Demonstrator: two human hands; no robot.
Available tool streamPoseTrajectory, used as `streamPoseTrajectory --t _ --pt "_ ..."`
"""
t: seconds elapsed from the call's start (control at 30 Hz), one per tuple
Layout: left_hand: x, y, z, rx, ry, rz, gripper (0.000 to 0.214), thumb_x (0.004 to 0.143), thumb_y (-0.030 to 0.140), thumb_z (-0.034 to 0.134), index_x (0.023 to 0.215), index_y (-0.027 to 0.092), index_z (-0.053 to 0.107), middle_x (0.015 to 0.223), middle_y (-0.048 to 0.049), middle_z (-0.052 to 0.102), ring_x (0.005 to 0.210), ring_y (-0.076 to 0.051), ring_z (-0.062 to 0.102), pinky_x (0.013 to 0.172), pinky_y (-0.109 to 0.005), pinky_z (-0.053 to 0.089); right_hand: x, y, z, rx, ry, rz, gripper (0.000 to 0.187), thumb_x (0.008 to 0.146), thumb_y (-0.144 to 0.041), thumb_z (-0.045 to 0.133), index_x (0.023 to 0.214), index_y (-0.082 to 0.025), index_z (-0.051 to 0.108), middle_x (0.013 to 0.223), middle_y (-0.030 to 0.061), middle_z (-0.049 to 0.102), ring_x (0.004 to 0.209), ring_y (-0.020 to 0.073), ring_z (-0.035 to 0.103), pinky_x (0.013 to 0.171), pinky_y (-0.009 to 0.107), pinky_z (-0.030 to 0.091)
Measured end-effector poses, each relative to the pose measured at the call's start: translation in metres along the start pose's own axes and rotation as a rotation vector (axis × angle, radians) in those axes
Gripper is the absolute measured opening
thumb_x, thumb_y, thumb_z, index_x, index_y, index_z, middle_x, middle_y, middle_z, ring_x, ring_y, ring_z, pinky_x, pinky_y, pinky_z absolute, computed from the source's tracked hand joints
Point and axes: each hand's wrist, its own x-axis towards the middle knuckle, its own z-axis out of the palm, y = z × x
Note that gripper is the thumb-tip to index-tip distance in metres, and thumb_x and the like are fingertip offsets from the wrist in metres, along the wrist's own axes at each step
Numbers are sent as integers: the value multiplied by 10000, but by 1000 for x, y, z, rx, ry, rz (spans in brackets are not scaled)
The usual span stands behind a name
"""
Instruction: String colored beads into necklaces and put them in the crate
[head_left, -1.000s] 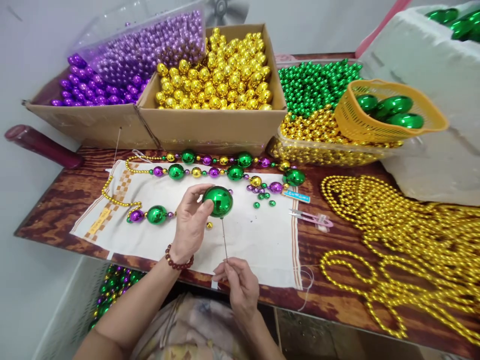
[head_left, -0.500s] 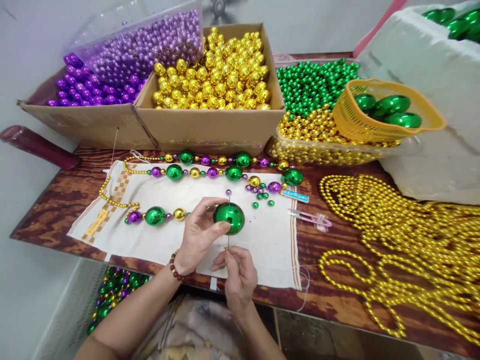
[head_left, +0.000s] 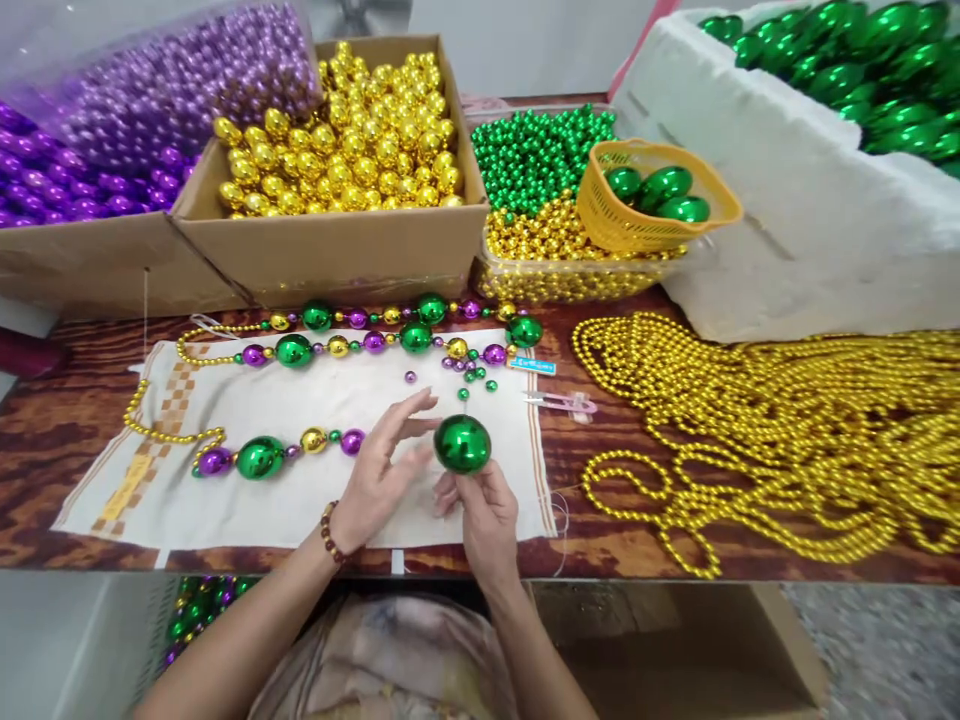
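Note:
My right hand [head_left: 486, 510] is closed just under a large shiny green bead [head_left: 462, 444], pinching the thin needle that runs up through it. The needle is mostly hidden now; only a faint tip shows above the bead. Left of it, my left hand [head_left: 382, 470] is open and empty, fingers spread and slightly blurred. Beside that hand lies a beaded strand [head_left: 260, 457] of green, gold and purple beads. Small loose green beads [head_left: 480, 374] and small purple beads [head_left: 450, 364] are scattered on the white cloth [head_left: 300, 510] beyond my hands.
Cardboard boxes hold gold beads [head_left: 360, 150] and purple beads [head_left: 97, 190]. A yellow basket [head_left: 607, 225] with large green beads stands on a plastic tub [head_left: 570, 285]. Gold bead chains [head_left: 720, 450] cover the right side. Pink thread snips [head_left: 562, 402] lie at the cloth's edge.
My left hand has let go of the large green bead and opened, moving off to its left. The bead has slid down against my right fingers. The view has swung right.

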Motion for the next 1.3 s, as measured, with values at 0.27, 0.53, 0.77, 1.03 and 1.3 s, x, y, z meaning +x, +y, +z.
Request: streamPoseTrajectory --t 0.27,0.53,0.77,1.03,1.3 --pt "74 -49 11 728 -73 126 217 954 199 516 1082 181 691 1056 -98 678 977 -224 635 909 -385 515 -5 -4 -55 -64 76 -38 262 898 -423 670 877 -173 593 738 32 711 473 121 611 465 232 472" --pt "108 -48 32 1274 -91 74 265 977 154 451 1146 194 652 1167 -133 622 1070 -286 553 901 -426 424 -4 5 -69 -6 122 -2 245 869 -393 707 840 -158 644 724 45 710 508 124 602 477 228 455" --pt "112 -51 33 1361 -97 31 243 991 155 423 1103 180 637 1127 -133 641 1063 -278 560 901 -425 416 0 4 -64 -55 66 -31 183 859 -323 695 779 -162 660 577 1 616 515 113 539 492 217 443" --pt "84 -31 12 -61 102 -249 162 871 294 666 966 163 671 933 -60 691 784 -166 650 770 -313 514 -5 -5 -54 -124 53 -52 132 861 -303 686 830 -175 682 581 -7 621 541 117 581 532 212 473" --pt "43 -2 -7 -849 120 -458 255 800 235 782 1017 116 722 932 -74 726 838 -179 730 838 -320 587 -10 -21 -40 -211 -66 -79 109 864 -270 676 812 -179 706 569 -19 582 499 102 565 498 192 462"
